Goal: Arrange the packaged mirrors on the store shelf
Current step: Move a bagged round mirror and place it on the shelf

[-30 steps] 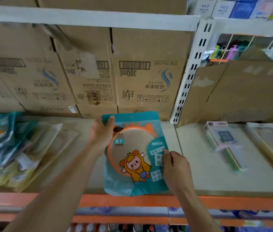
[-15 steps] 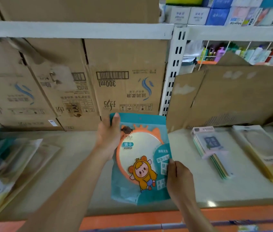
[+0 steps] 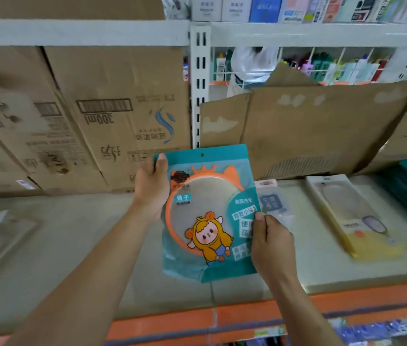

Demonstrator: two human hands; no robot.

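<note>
Mirror packet (image 3: 207,221), one, pinched by two hands: left hand (image 3: 151,191) top corner, right hand (image 3: 271,243) side edge.

Two hands held a teal mirror pack (image 3: 207,213) over the pale shelf (image 3: 72,245). The left hand (image 3: 151,191) gripped its top left edge, thumb on the front. The right hand (image 3: 271,243) pinched its right edge, lower down. The pack showed a round orange mirror and a cartoon child in yellow. Brown boxes (image 3: 112,116) stood behind on the left. A cardboard sheet (image 3: 309,126) leaned at the back on the right, with a yellow flat pack (image 3: 354,218) lying in front of it.
</note>
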